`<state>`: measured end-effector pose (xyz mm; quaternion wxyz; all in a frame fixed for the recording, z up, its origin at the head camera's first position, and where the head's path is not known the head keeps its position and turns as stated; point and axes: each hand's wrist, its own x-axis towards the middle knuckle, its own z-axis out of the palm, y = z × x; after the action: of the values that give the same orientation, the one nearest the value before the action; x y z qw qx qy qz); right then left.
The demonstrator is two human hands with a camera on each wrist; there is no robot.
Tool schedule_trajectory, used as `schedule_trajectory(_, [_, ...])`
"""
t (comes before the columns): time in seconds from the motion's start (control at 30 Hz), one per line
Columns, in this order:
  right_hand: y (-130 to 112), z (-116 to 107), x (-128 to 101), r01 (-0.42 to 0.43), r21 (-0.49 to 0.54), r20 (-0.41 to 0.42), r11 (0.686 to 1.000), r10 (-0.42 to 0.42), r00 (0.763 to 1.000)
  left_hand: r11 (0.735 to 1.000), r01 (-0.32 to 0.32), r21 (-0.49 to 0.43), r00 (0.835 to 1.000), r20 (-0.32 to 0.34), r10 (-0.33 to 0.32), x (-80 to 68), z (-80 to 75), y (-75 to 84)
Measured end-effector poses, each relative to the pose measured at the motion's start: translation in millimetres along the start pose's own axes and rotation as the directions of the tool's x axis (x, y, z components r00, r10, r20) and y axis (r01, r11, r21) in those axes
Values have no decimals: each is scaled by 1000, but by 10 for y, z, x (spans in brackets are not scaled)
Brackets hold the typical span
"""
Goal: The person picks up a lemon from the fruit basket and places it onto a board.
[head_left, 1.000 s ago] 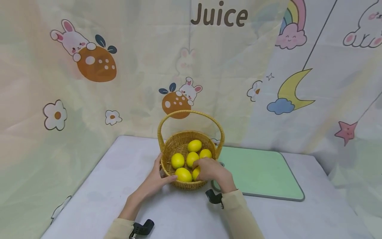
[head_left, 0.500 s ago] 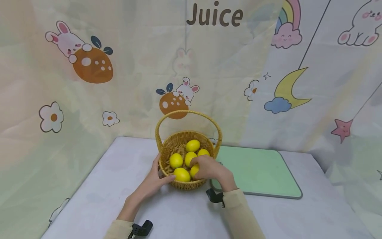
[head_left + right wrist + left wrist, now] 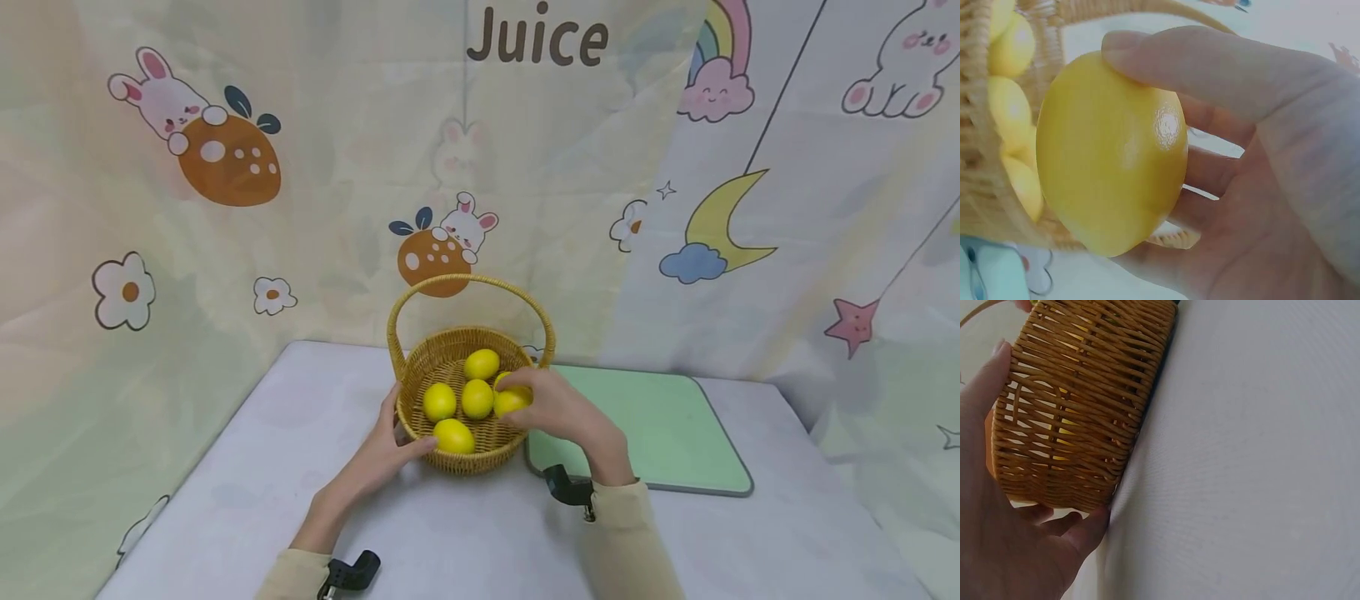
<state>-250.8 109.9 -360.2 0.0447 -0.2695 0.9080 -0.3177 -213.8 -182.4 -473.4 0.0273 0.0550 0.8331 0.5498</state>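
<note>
A woven wicker basket with a tall hoop handle stands on the white table and holds several yellow lemons. My right hand grips one lemon just above the basket's right rim; the right wrist view shows that lemon wrapped by thumb and fingers. My left hand holds the basket's left front wall, thumb on the rim near a front lemon. In the left wrist view the palm and fingers cup the basket's woven side.
A pale green cutting board lies right of the basket on the white table. A cartoon-printed cloth backdrop hangs close behind. Black wrist-camera mounts sit on both sleeves.
My right hand has closed on a lemon and lifted it up and to the right, out of the pile to the basket's right rim. The left hand stays on the basket.
</note>
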Motion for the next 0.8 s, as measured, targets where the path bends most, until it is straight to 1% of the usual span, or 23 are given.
schedule_trajectory(0.17, [81, -171, -146, 4, 37, -31, 999, -3, 1000, 1000, -6, 2, 1000, 1, 6, 3, 0, -3])
schedule_trajectory(0.3, [175, -295, -249, 26, 47, -54, 999, -24, 998, 1000, -12, 5, 1000, 5, 12, 9, 6, -11])
schedule_trajectory(0.4, [258, -362, -299, 10, 53, -57, 999, -7, 998, 1000, -14, 8, 1000, 7, 14, 13, 5, -18])
schedule_trajectory(0.5, [358, -411, -334, -37, 43, -64, 998, 40, 997, 1000, -11, 13, 1000, 6, 11, 13, 6, -12])
schedule_trajectory(0.63, [511, -442, -317, -85, 35, -78, 996, 87, 993, 1000, -16, 10, 1000, 3, 16, 10, -3, -10])
schedule_trajectory(0.7, [594, -438, -291, -93, 51, -88, 994, 98, 991, 1000, -23, 7, 1000, 2, 23, 11, -5, -13])
schedule_trajectory(0.8, [741, -397, -224, -82, 73, -105, 994, 90, 990, 1000, -25, 3, 1000, -1, 25, 7, -2, -10])
